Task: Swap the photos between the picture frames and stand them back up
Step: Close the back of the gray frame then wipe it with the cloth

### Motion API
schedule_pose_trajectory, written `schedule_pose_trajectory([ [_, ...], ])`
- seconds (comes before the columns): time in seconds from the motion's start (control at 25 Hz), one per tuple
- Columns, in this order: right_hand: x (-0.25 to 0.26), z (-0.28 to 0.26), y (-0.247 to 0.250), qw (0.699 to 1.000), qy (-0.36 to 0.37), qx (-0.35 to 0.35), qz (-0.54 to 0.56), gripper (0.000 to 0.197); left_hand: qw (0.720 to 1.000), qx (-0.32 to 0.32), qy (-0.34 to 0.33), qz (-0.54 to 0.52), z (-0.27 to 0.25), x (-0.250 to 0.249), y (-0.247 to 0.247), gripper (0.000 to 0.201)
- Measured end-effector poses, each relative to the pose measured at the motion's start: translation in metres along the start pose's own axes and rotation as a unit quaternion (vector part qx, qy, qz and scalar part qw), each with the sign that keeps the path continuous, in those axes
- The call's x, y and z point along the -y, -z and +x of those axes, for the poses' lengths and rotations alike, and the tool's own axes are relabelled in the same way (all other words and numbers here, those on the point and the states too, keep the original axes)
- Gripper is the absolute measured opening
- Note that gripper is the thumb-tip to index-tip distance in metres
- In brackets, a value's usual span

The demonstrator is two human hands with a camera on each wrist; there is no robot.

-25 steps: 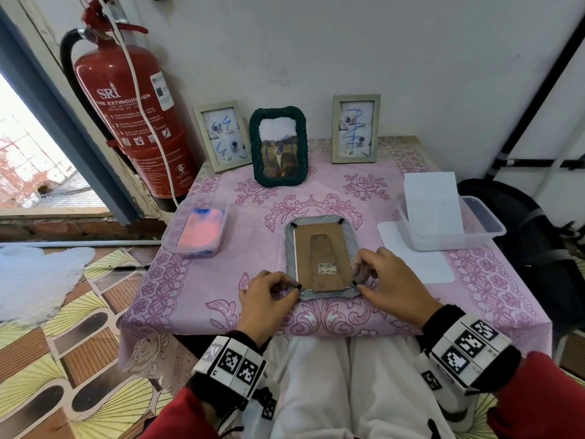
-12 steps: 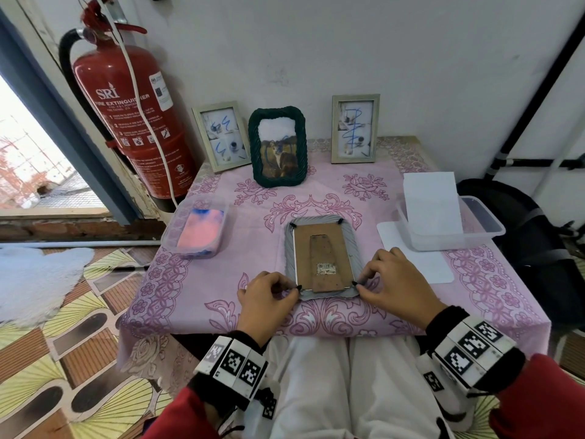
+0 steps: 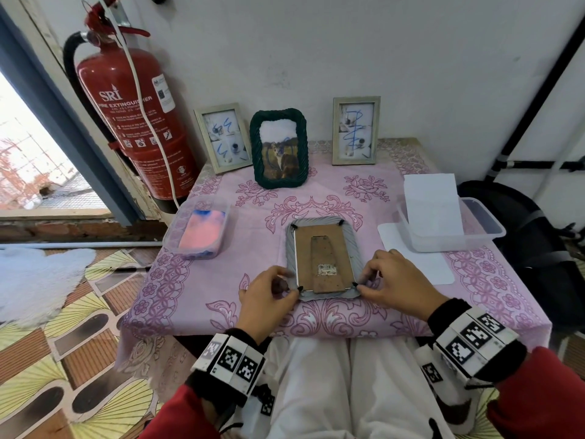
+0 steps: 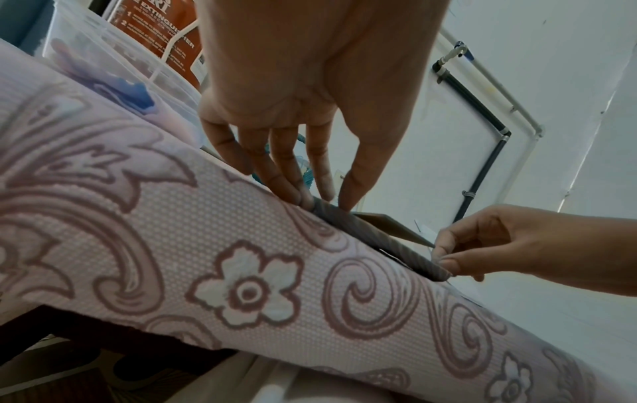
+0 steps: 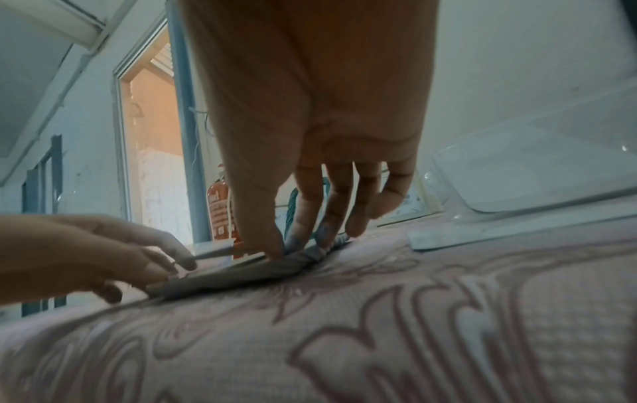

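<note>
A grey picture frame (image 3: 290, 248) lies face down near the table's front edge, with its brown backing board (image 3: 324, 248) and folded stand facing up. My left hand (image 3: 291, 288) pinches the frame's near-left corner, thumb on top (image 4: 348, 201). My right hand (image 3: 364, 283) pinches the near-right corner, thumb on the rim (image 5: 272, 245). Small black tabs show at the corners. A green rope frame (image 3: 278, 150) with an animal photo stands at the back. Two pale wooden frames (image 3: 221, 137) (image 3: 356, 131) stand on either side of it.
A lidded plastic box (image 3: 199, 232) with a pink and blue thing inside sits at the left. On the right, a clear tub (image 3: 484, 223) holds a white sheet and rests on another white sheet (image 3: 424, 267). A red fire extinguisher (image 3: 133, 122) stands left of the table.
Both hands stay at the frame's near corners; the right hand's fingers have shifted slightly. The frame has not moved.
</note>
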State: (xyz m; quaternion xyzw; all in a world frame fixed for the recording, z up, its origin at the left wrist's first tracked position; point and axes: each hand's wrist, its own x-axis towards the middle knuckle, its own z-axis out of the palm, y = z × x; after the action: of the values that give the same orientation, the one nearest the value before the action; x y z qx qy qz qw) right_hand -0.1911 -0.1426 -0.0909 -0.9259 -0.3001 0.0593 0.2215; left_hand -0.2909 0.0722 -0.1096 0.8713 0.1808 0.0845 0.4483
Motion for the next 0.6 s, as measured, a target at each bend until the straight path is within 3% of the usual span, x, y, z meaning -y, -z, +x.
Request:
schedule_pose_trajectory([
  [0.16,-0.001,0.009,-0.001,0.994,-0.019,-0.029,0.101,0.009,0.996,0.009,0.055,-0.071,0.009,-0.003,0.001,0.050],
  [0.36,0.008,0.014,-0.010,0.989,0.018,-0.027,0.145,0.023,0.984,0.059,0.085,-0.141,0.017,-0.006,-0.002,0.045],
  [0.6,0.020,0.026,-0.014,0.989,-0.007,-0.018,0.145,0.029,0.956,0.087,0.083,-0.267,0.020,-0.011,0.000,0.044],
])
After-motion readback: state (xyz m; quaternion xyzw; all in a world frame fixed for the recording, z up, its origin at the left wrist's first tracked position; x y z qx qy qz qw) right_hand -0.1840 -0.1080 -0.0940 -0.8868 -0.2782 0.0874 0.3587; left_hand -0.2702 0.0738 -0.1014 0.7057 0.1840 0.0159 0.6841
